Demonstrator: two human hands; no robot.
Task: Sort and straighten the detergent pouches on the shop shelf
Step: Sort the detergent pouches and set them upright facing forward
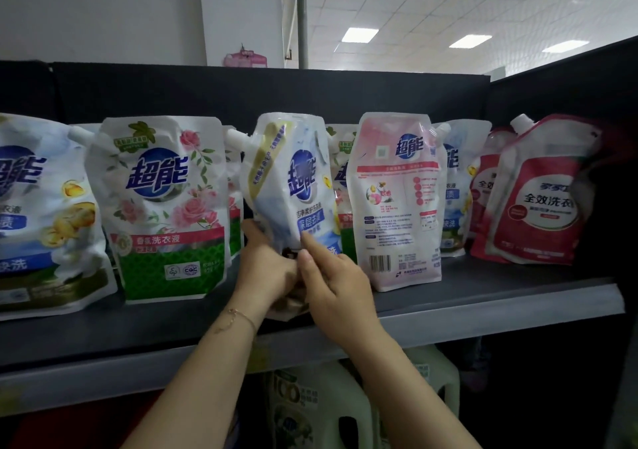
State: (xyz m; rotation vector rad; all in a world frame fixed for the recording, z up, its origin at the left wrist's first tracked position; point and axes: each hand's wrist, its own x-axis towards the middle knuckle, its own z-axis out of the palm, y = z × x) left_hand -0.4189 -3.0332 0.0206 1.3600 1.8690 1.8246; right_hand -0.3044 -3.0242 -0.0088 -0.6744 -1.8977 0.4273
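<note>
At the centre of the frame, both hands meet at the bottom of a blue-and-white detergent pouch [293,179] that stands tilted on the dark shelf [483,298], its spout pointing to the upper left. The left hand [266,269] grips the pouch's lower left corner with curled fingers. A thin bracelet [238,314] lies on that wrist. The right hand [331,283] touches the left and pinches the pouch's lower front between thumb and forefinger; the pouch base between the hands is blurred.

Left of it stands a rose-printed pouch [162,207] facing forward, and at the left edge a white pouch with yellow flowers [38,213]. Just right of the held pouch, a pink pouch [397,203] stands with its back label and barcode outward. Two red pouches [538,200] lean at the right end of the shelf. More pouches stand behind this front row. In the lower centre, under the shelf, are pale detergent jugs [345,410].
</note>
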